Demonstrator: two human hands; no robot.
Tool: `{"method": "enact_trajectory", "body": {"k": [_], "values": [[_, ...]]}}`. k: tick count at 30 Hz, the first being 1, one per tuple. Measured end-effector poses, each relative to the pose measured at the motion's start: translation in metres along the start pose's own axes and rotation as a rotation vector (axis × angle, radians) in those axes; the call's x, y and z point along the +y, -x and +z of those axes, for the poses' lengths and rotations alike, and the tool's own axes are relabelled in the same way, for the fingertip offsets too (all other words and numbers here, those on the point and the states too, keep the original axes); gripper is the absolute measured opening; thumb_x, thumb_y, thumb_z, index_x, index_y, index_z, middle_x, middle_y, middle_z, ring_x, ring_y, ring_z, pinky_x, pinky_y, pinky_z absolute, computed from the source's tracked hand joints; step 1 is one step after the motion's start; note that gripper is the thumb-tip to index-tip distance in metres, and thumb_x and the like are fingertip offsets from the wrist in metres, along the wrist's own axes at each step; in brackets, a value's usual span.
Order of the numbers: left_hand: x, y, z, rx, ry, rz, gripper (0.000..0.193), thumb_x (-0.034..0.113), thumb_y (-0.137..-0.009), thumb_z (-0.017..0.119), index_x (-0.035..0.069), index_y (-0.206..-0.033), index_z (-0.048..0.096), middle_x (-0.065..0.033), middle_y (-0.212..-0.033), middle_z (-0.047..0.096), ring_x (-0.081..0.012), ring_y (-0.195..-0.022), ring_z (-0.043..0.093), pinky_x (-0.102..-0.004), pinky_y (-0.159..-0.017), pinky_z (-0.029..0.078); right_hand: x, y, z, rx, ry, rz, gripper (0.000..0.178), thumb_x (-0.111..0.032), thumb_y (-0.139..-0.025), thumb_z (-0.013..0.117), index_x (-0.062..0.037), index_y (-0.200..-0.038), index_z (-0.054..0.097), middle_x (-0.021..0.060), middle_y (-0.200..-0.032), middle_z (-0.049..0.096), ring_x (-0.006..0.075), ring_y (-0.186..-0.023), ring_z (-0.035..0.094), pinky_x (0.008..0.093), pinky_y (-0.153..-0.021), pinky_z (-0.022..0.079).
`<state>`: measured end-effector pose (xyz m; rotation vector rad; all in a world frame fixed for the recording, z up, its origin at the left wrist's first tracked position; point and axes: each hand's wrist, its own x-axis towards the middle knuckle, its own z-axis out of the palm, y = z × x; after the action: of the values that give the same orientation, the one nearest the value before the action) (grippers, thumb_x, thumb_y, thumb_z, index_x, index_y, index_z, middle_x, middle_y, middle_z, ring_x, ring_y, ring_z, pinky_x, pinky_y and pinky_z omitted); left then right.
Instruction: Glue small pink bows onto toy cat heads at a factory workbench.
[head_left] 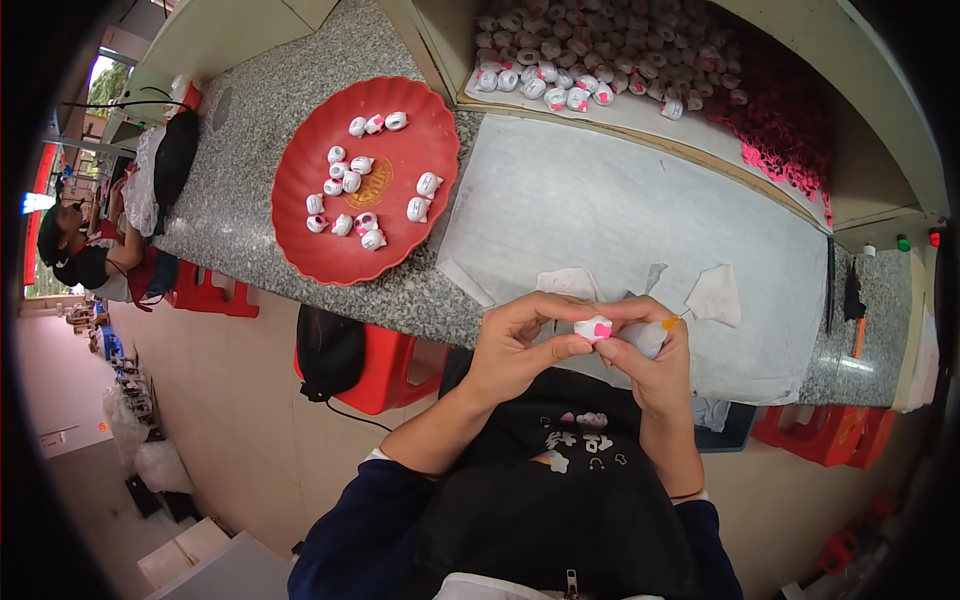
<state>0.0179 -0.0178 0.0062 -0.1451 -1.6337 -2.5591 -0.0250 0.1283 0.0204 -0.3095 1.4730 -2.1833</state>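
Observation:
My left hand (505,350) pinches a small white cat-head figurine piece (594,330) with a pink bow between thumb and fingers. My right hand (658,378) closes in from the other side, its thumb and index finger also on the piece. Tucked in the right palm is a small whitish squeeze bottle (648,341) with an orange needle tip. Both hands are just above the near edge of a white paper sheet (620,210) on the bench. White cloth scraps (715,296) lie on the sheet close to my fingers.
Left of the sheet, a red scalloped plate (400,160) holds several similar white pieces. A shelf (640,125) beyond carries many more, beside a heap of pink parts (775,140). Red stools (395,375) stand below the speckled bench (240,170). A person (110,250) sits far left.

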Motion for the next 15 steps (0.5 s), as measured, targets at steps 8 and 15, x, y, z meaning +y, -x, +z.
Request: {"method": "enact_trajectory", "body": {"k": [8, 15], "values": [[-0.005, -0.003, -0.004, 0.105, 0.338, -0.205, 0.021, 0.003, -0.075, 0.053, 0.001, -0.096, 0.048, -0.015, -0.095, 0.054, -0.0206, -0.094, 0.05, -0.0334, -0.081, 0.04, -0.036, 0.004, -0.047, 0.366, 0.932, -0.293, 0.023, 0.002, -0.065, 0.056, 0.0, -0.088, 0.056, 0.006, -0.075, 0.055, 0.0098, -0.065, 0.05, 0.0213, -0.057, 0.038], [-0.006, -0.005, -0.004, 0.137, 0.366, -0.215, 0.023, 0.001, -0.074, 0.053, 0.001, -0.097, 0.048, -0.0147, -0.095, 0.053, -0.0196, -0.094, 0.05, -0.0356, -0.084, 0.04, -0.033, 0.015, -0.073, 0.444, 1.232, -0.254, 0.019, 0.003, -0.063, 0.058, -0.0008, -0.081, 0.057, 0.0083, -0.073, 0.053, 0.0147, -0.063, 0.049, 0.0223, -0.057, 0.039]]}}
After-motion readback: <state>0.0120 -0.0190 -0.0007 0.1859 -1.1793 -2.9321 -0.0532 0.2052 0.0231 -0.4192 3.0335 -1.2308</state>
